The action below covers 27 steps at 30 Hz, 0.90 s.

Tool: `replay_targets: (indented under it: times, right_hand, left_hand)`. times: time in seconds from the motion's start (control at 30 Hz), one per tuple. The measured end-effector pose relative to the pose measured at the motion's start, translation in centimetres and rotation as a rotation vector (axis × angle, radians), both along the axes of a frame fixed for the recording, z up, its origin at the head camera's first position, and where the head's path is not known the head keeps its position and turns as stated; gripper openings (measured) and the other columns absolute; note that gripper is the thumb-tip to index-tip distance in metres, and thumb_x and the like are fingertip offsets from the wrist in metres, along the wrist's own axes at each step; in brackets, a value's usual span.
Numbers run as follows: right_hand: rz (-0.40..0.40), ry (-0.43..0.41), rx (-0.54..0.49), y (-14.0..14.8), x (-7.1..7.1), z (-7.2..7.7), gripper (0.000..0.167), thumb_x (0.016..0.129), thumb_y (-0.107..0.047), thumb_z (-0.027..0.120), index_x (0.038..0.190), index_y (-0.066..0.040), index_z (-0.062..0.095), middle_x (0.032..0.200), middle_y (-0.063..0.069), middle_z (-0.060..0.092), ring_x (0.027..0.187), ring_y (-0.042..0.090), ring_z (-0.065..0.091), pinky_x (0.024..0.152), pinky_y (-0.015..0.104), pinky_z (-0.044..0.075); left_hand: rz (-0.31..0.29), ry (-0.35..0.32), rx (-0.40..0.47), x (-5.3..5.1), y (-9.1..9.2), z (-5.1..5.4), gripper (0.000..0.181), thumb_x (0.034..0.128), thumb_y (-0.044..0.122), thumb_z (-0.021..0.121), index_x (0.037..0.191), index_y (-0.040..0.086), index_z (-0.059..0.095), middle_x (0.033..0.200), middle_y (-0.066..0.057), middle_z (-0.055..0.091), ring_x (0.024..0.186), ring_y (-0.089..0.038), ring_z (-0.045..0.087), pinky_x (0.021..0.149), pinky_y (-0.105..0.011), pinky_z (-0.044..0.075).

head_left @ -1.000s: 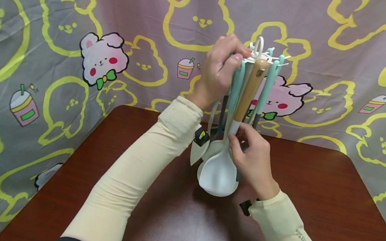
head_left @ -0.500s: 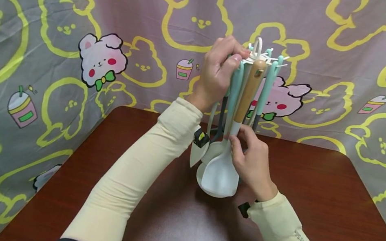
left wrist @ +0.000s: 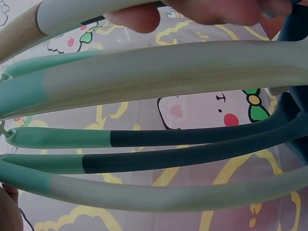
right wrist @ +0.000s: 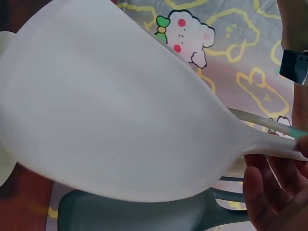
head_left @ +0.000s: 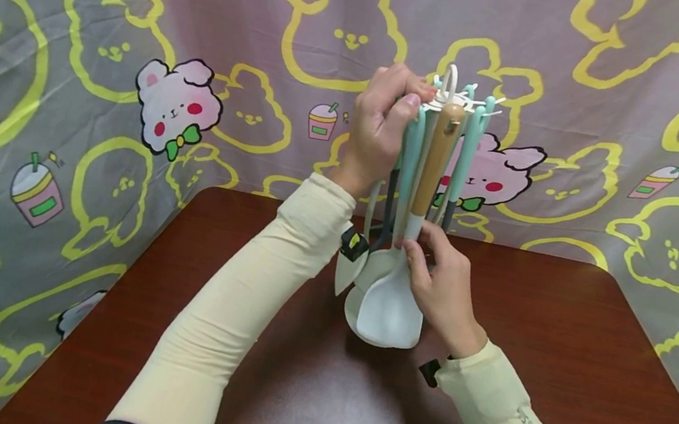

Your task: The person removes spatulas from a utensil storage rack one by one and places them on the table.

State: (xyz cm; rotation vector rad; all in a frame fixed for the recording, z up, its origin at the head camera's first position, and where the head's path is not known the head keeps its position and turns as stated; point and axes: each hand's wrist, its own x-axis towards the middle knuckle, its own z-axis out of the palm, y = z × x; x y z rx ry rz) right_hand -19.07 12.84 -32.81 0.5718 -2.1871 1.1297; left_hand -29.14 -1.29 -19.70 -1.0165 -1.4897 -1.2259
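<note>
A white turner (head_left: 390,313) with a wooden handle hangs at the front of a white rotating utensil rack (head_left: 451,83). My right hand (head_left: 444,277) pinches the turner's neck below the wood; the right wrist view shows its broad blade (right wrist: 110,106) close up, with my right fingers (right wrist: 274,192) at the neck. At the rack's top, my left hand (head_left: 381,120) holds the rim with curled fingers and thumb. Other utensils with mint-green handles (head_left: 468,150) hang around the rack. Whether the turner's handle sits on a hook is hard to tell.
The rack stands on a dark red-brown table (head_left: 288,393). A patterned curtain (head_left: 261,27) rises behind it and at both sides. In the left wrist view, dark grey utensil stems (left wrist: 183,138) and pale stems run close together.
The turner's blade has swung slightly right while its handle top has shifted a little left. Both hands keep their hold and have barely moved.
</note>
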Motion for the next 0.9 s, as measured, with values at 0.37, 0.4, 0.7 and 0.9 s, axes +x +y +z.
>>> replay_targets:
  times: [0.37,0.4,0.7,0.9]
  right_hand:
    - [-0.005,0.079,-0.026,0.1,0.17,-0.46,0.025,0.092,-0.008,0.067,0.115,0.0,0.064,0.095,0.012,0.074,0.079,0.017,0.068,0.075,0.004,0.045]
    - [-0.007,0.084,-0.028,0.13,0.15,-0.47,0.025,0.091,-0.008,0.068,0.114,0.0,0.065,0.095,0.012,0.074,0.078,0.017,0.068,0.074,0.004,0.045]
    - [-0.013,0.06,0.001,0.55,0.16,-0.09,0.026,0.089,-0.01,0.071,0.113,-0.001,0.067,0.096,0.01,0.075,0.079,0.016,0.068,0.072,0.003,0.045]
    - [-0.021,0.049,0.013,0.57,0.26,0.15,0.026,0.09,-0.011,0.071,0.113,-0.001,0.067,0.096,0.011,0.075,0.079,0.015,0.067,0.069,0.004,0.046]
  left_hand:
    - [-0.028,-0.006,0.019,0.22,-0.05,0.0,0.036,0.0874,0.019,0.041,0.083,-0.005,0.067,0.084,-0.019,0.068,0.091,-0.03,0.059,0.089,-0.021,0.043]
    - [-0.03,-0.005,0.02,0.23,-0.05,0.03,0.036,0.0874,0.019,0.041,0.083,-0.005,0.067,0.084,-0.019,0.068,0.091,-0.03,0.059,0.09,-0.021,0.043]
    - [-0.024,-0.009,0.021,0.11,-0.07,-0.13,0.036,0.0881,0.019,0.04,0.082,-0.005,0.067,0.084,-0.019,0.067,0.09,-0.031,0.059,0.092,-0.02,0.044]
    - [-0.034,-0.019,0.012,0.19,-0.1,-0.02,0.036,0.0891,0.019,0.04,0.083,-0.005,0.067,0.085,-0.019,0.067,0.092,-0.03,0.059,0.09,-0.02,0.043]
